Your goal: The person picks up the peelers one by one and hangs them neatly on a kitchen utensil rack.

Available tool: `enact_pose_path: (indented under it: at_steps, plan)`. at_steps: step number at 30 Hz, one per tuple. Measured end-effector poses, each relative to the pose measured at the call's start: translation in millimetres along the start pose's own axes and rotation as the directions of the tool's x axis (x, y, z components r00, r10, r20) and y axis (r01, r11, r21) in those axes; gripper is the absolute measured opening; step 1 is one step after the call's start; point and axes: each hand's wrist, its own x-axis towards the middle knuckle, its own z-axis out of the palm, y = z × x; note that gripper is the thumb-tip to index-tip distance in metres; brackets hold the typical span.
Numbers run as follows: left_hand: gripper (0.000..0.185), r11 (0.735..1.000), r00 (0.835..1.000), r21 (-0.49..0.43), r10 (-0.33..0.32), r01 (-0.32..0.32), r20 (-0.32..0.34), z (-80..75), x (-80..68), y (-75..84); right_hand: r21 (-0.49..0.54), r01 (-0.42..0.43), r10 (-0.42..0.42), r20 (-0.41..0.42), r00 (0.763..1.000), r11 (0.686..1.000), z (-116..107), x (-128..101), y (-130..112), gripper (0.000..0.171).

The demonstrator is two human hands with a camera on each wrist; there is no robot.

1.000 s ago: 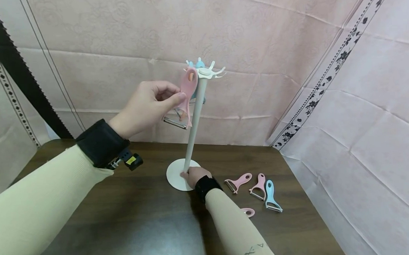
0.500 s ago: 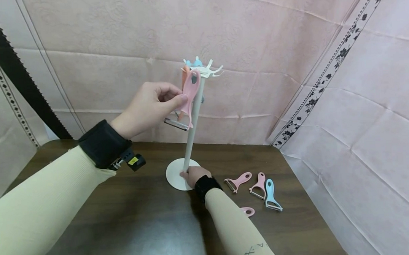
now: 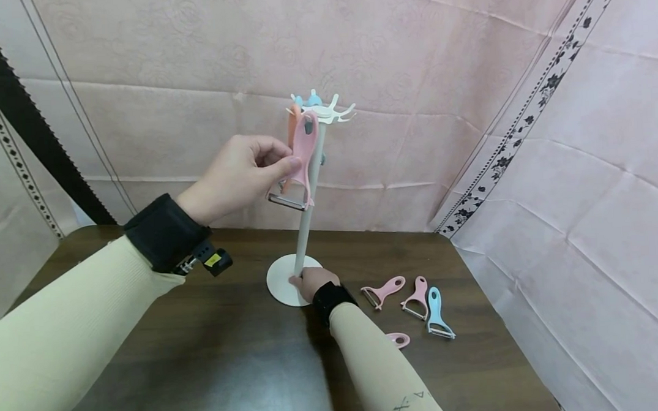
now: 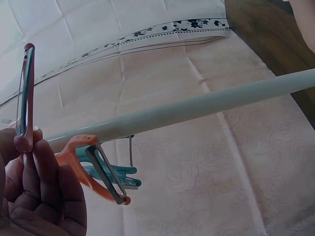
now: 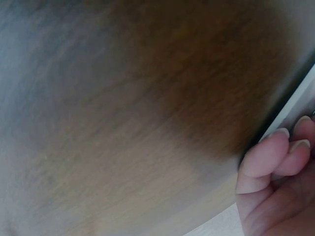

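Observation:
Near the top of a white hook stand (image 3: pixel 330 111), my left hand (image 3: pixel 245 172) pinches a pink peeler (image 3: pixel 304 148) by its handle. The peeler hangs blade down, with its handle hole close to the hooks; whether a hook passes through the hole I cannot tell. Just behind it, an orange peeler (image 4: pixel 83 169) and blue peelers (image 4: pixel 96 172) hang beside the pole (image 4: pixel 197 104). Down at the round base (image 3: pixel 281 281), my right hand (image 3: pixel 314 283) grips the foot of the stand, its fingers (image 5: pixel 268 155) curled at the base's edge in the right wrist view.
On the brown table (image 3: pixel 203 352), right of the stand, lie pink peelers (image 3: pixel 385 292) and a blue peeler (image 3: pixel 435 314). One pink peeler (image 3: pixel 399 340) is partly hidden by my right forearm. A patterned cloth wall (image 3: pixel 191 83) stands behind.
The pink peeler has shifted slightly, its handle top now close to the hooks. The stand's top has tilted a little to the left. My right hand stays at the base.

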Motion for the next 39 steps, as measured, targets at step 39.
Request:
enact_pose_path:
  at_steps: [39]
  plan:
    - [0.023,0.990,0.996,0.139,0.020,-0.008,-0.088,37.6,-68.8,-90.9,0.007,0.059,-0.059,-0.027,0.998,0.998,10,12,11,0.035]
